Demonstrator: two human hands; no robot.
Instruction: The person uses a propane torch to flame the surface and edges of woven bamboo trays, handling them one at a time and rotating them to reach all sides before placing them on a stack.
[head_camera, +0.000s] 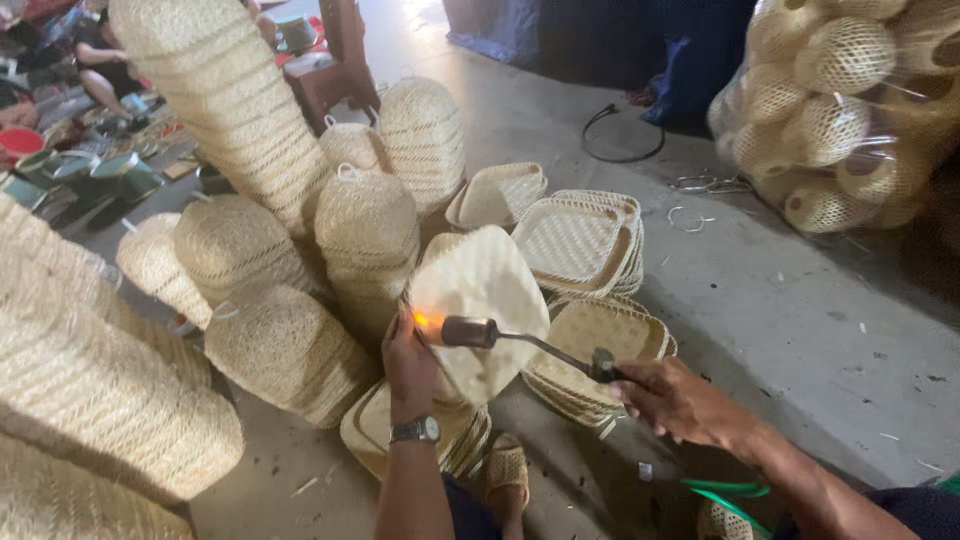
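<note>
My left hand (408, 362), with a wristwatch on the wrist, holds a square woven bamboo tray (480, 300) upright by its lower left edge. My right hand (672, 400) grips the handle of a metal gas torch (520, 342). The torch nozzle points left at the tray's edge, and a small orange flame (428, 322) burns there, close to my left fingers. My foot in a woven sandal (506, 468) rests on the floor below the tray.
Stacks of square woven trays (580, 240) lie behind and under the held one. Tall stacks of woven baskets (230, 110) crowd the left side. A net bag of round woven balls (840, 110) sits at the top right. A person sits at the far top left. The floor is concrete.
</note>
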